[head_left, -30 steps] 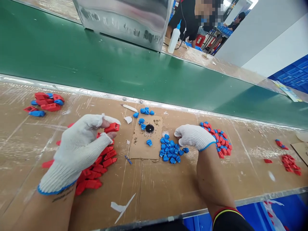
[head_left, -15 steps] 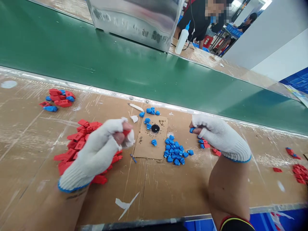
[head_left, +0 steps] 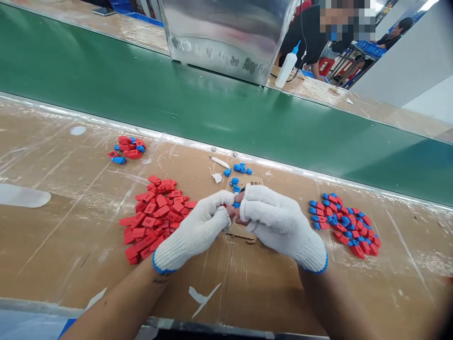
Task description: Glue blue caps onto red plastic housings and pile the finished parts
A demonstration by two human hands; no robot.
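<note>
White-gloved, the left hand [head_left: 194, 231] and right hand [head_left: 283, 224] met over the card [head_left: 239, 231]; the right's nearly closed fingers [head_left: 252, 210] pinched a blue piece [head_left: 236, 205], the left's grip too hidden to tell. Fitting seemed the step, calling for careful alignment. Red pieces [head_left: 163, 211] lay left of the card.

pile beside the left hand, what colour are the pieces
Red; the pile beside the left hand shows best in the head view.
</note>
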